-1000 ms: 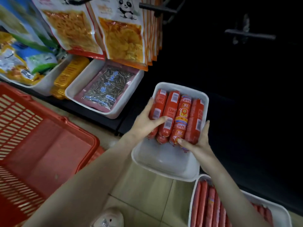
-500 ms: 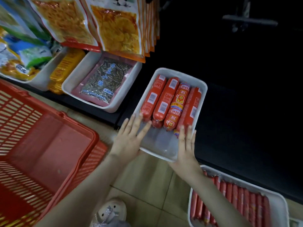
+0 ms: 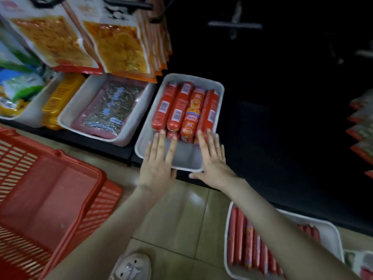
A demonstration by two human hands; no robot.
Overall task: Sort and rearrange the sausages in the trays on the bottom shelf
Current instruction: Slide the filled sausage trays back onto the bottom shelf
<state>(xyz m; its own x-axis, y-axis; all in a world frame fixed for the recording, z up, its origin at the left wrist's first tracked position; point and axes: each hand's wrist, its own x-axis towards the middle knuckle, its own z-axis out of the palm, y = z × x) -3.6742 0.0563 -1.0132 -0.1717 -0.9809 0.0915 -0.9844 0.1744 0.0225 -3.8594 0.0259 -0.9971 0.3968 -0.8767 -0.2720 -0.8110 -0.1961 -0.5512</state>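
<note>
A: Fingers?
B: Left fingers (image 3: 161, 143) were straight, slightly spread, tips at the near ends of the red sausages (image 3: 185, 108). Right fingers (image 3: 202, 144) were straight, close together, tips touching the rightmost sausage. Nothing pinched.
A: Palms?
B: Left hand (image 3: 158, 166) and right hand (image 3: 214, 164) lay flat over the white tray (image 3: 221, 91) near rim.
A: Tray location?
B: On the dark bottom shelf (image 3: 262, 138), beside the sunflower-seed tray (image 3: 66, 120). Sausages were packed at its far end.

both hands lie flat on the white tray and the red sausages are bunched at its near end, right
Not quite: the head view shows the left hand and right hand flat on the white tray, but the red sausages are bunched at its far end.
</note>
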